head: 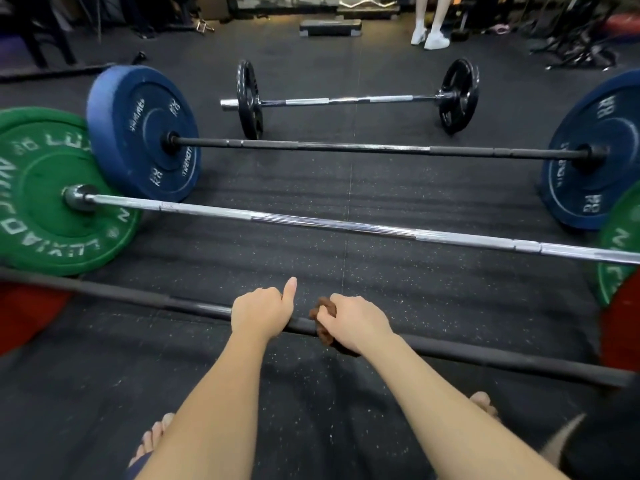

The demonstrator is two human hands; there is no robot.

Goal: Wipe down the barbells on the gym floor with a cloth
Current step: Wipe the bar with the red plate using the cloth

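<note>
View from a head camera looking down at a dark rubber gym floor (311, 393) where four barbells lie side by side. Both bare forearms reach to the nearest barbell (485, 358), a black bar with a red plate (27, 313) at its left end. The left hand (258, 313) is wrapped over the bar near its middle, thumb sticking up and forward. Just beside it, the right hand (353, 320) is closed around a brown cloth (325, 306) bunched round the same bar, so the cloth sits between palm and steel. Beyond lie a chrome barbell (311, 221) with green plates (41, 192), then a black barbell (346, 147) with blue plates (138, 133), then a short barbell (346, 99) with small black plates. A bystander's legs in white shoes (433, 36) stand at the far edge. The wearer's bare toes (156, 434) show close behind the nearest bar. Likely risks: the bar could roll back onto those toes if the steadying hand lets go; the small wad of cloth could snag on the rough grip section or slip off; and the stretch under the left hand may be missed.
</note>
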